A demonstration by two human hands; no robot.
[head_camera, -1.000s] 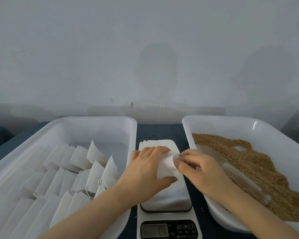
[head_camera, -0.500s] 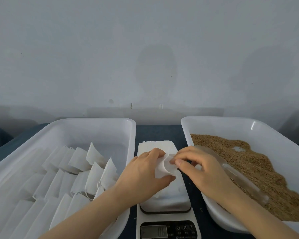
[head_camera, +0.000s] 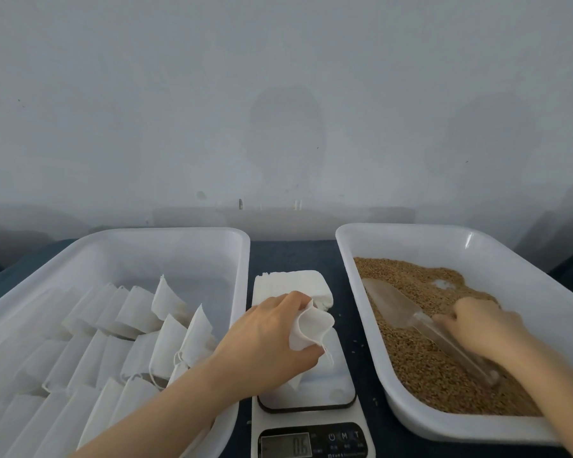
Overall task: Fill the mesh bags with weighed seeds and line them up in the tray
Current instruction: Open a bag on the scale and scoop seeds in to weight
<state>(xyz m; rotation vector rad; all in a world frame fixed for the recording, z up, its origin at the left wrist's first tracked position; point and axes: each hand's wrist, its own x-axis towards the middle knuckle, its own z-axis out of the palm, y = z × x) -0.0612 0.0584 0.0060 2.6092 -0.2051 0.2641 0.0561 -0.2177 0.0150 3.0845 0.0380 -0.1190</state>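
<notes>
Pale grey wall behind, scuffed and bare. Dark blue worktop runs along it and carries three things side by side.

Toward the left edge: white plastic tray, long side running front to back. White mesh bags lie in it in overlapping rows, a few standing up with loose drawstrings (whether they hold seed cannot be told).

Centre, at the near edge: small kitchen scale, display lit, digits too blurred to read with confidence. A flat stack of empty bags sits at its far end.

Left hand is over the scale platform, fingers and thumb curled round one mesh bag, pinching it so that its mouth gapes open toward the right. The bag's lower end touches the platform.

Toward the right edge: second white tray, holding a bed of brown seeds banked deeper at the near end. A clear plastic scoop lies on the seeds, bowl pointing to the far edge. Right hand is down in this tray, fingers curled over the scoop's handle, grasping it.

A few stray seeds lie on the worktop between scale and seed tray.
</notes>
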